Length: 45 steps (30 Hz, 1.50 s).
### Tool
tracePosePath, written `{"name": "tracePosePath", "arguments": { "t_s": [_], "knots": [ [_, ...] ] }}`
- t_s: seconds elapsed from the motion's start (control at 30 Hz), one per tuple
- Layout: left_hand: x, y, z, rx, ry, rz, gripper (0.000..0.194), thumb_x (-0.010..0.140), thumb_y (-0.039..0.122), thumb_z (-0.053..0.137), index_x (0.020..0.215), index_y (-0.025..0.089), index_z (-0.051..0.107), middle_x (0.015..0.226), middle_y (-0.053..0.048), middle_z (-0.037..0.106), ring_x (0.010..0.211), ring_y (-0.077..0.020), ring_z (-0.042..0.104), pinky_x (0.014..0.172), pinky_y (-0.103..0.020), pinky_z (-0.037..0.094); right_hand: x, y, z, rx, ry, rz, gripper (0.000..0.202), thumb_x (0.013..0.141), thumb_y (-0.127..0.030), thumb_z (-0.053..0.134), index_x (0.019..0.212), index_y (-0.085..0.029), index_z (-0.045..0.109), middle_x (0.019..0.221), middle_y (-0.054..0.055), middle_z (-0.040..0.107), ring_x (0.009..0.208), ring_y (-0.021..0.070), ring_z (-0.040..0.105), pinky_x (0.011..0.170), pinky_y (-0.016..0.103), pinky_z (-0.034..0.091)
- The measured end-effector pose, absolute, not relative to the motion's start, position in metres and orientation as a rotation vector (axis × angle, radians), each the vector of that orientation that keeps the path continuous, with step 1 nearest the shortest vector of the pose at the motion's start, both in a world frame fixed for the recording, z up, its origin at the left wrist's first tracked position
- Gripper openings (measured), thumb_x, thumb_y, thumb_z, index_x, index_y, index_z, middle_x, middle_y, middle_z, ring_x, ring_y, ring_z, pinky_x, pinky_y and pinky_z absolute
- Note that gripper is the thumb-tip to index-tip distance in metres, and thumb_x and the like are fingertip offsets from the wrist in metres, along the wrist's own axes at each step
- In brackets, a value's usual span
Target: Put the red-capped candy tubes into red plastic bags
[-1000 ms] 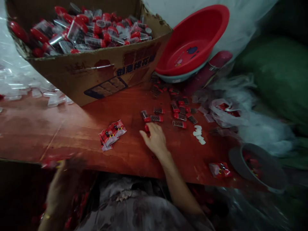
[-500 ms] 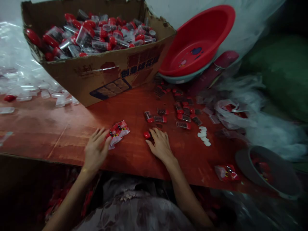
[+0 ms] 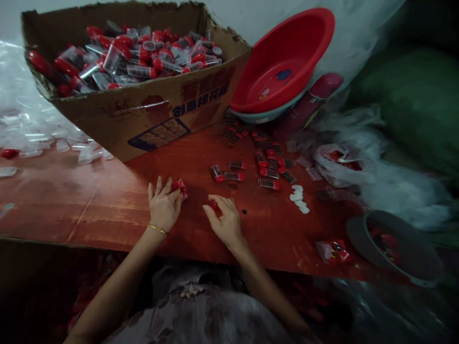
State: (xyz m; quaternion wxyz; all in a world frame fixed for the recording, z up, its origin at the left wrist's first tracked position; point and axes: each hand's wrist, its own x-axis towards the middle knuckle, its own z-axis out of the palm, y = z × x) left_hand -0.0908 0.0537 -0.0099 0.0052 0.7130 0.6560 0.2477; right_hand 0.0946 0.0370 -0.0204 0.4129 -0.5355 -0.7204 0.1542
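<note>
My left hand (image 3: 165,206) has its fingers spread, with the fingertips and thumb touching a small red printed packet (image 3: 182,188) on the tabletop. To its right, my right hand (image 3: 227,220) curls its thumb and fingers around a small red cap (image 3: 214,205), mostly hidden by the fingers. Several clear tubes with red caps and dark contents lie beyond my right hand, among them one tube (image 3: 234,177) close to the fingertips. A tiny dark bead (image 3: 244,211) sits just right of that hand.
A cardboard box (image 3: 150,112) full of red-capped tubes stands at the back left. Behind the tubes, a red basin (image 3: 287,62) leans beside a dark red flask (image 3: 324,86). White discs (image 3: 298,198), another red packet (image 3: 333,252) and a grey bowl (image 3: 367,239) are at right.
My left hand has shifted right, further over the packets. My right hand has moved slightly left and closed around the red cap. A dark bead now shows beside it.
</note>
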Motion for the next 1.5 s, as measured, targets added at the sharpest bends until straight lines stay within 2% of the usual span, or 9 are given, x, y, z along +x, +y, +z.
{"name": "tracePosePath", "arguments": {
  "t_s": [0.1, 0.2, 0.3, 0.4, 0.53, 0.8, 1.0, 1.17, 1.5],
  "knots": [
    [-0.076, 0.043, 0.002, 2.236, 1.958, 0.876, 0.026, 0.079, 0.025, 0.053, 0.098, 0.026, 0.070, 0.132, -0.006, 0.054, 0.134, -0.0344, 0.029, 0.109, -0.055, 0.011, 0.067, 0.042, -0.018, -1.333, -1.698, 0.710, 0.036, 0.079, -0.042, 0.058, 0.107, -0.019, 0.058, 0.091, 0.006, 0.068, 0.075, 0.0167, 0.062, 0.069, 0.029, 0.050],
    [-0.066, 0.036, 0.005, 2.103, 1.868, 0.996, 0.034, 0.078, 0.025, 0.056, 0.110, 0.026, 0.065, 0.134, -0.007, 0.051, 0.135, -0.0321, 0.028, 0.111, -0.053, 0.008, 0.054, 0.047, -0.022, -1.316, -1.581, 0.845, 0.027, 0.084, -0.042, 0.048, 0.080, -0.018, 0.061, 0.066, 0.000, 0.062, 0.057, 0.0125, 0.054, 0.055, 0.023, 0.044],
    [-0.062, 0.035, 0.001, 1.608, 1.742, 1.210, 0.047, 0.074, 0.035, 0.063, 0.120, 0.022, 0.059, 0.128, -0.010, 0.057, 0.124, -0.0301, 0.045, 0.106, -0.046, 0.027, 0.056, 0.048, -0.026, -1.315, -1.444, 0.897, 0.034, 0.087, -0.039, 0.042, 0.062, -0.019, 0.051, 0.053, -0.004, 0.050, 0.049, 0.0100, 0.044, 0.048, 0.021, 0.037],
    [-0.060, 0.034, -0.004, 1.125, 1.425, 1.214, 0.038, 0.069, 0.042, 0.067, 0.097, 0.016, 0.069, 0.096, -0.009, 0.071, 0.090, -0.0238, 0.064, 0.084, -0.034, 0.047, 0.060, 0.043, -0.027, -1.277, -1.407, 0.989, 0.031, 0.086, -0.039, 0.043, 0.062, -0.020, 0.049, 0.053, -0.004, 0.049, 0.048, 0.0098, 0.044, 0.048, 0.021, 0.036],
    [-0.055, 0.030, -0.006, 0.823, 1.268, 1.231, 0.028, 0.059, 0.037, 0.077, 0.073, 0.014, 0.072, 0.069, -0.003, 0.069, 0.066, -0.0144, 0.061, 0.069, -0.025, 0.049, 0.059, 0.037, -0.028, -1.305, -1.503, 0.869, 0.035, 0.087, -0.039, 0.041, 0.056, -0.021, 0.041, 0.049, -0.005, 0.042, 0.047, 0.0101, 0.041, 0.047, 0.022, 0.033],
    [-0.062, 0.028, 0.001, 0.494, 1.239, 1.260, 0.034, 0.044, 0.032, 0.085, 0.065, 0.012, 0.069, 0.062, -0.001, 0.068, 0.055, -0.0092, 0.059, 0.059, -0.020, 0.048, 0.082, 0.036, -0.020, -1.130, -1.846, 0.800, 0.021, 0.090, -0.031, 0.042, 0.092, -0.019, 0.060, 0.084, 0.004, 0.065, 0.080, 0.0161, 0.059, 0.074, 0.027, 0.047],
    [-0.064, 0.036, 0.005, 0.309, 1.205, 1.193, 0.039, 0.043, 0.032, 0.086, 0.068, 0.012, 0.065, 0.070, -0.003, 0.070, 0.062, -0.0135, 0.064, 0.061, -0.024, 0.050, 0.159, 0.058, -0.026, -1.575, -2.204, 0.362, 0.037, 0.080, -0.034, 0.060, 0.112, -0.016, 0.057, 0.123, 0.015, 0.054, 0.113, 0.0318, 0.046, 0.093, 0.049, 0.037],
    [-0.058, 0.038, 0.001, 0.223, 1.126, 1.093, 0.042, 0.043, 0.037, 0.086, 0.070, 0.014, 0.063, 0.075, -0.004, 0.070, 0.070, -0.0159, 0.065, 0.065, -0.027, 0.051, 0.171, 0.059, -0.033, -1.654, -2.200, 0.407, 0.026, 0.076, -0.032, 0.064, 0.097, -0.017, 0.058, 0.105, 0.012, 0.062, 0.100, 0.0290, 0.053, 0.086, 0.045, 0.042],
    [-0.056, 0.034, 0.007, 0.296, 1.156, 1.089, 0.042, 0.043, 0.040, 0.085, 0.062, 0.014, 0.059, 0.066, -0.002, 0.068, 0.059, -0.0126, 0.061, 0.062, -0.027, 0.050, 0.140, 0.002, -0.002, -1.322, -1.720, 0.870, 0.027, 0.076, -0.032, 0.063, 0.100, -0.021, 0.057, 0.081, 0.000, 0.066, 0.069, 0.0141, 0.062, 0.063, 0.022, 0.050]
  ]
}}
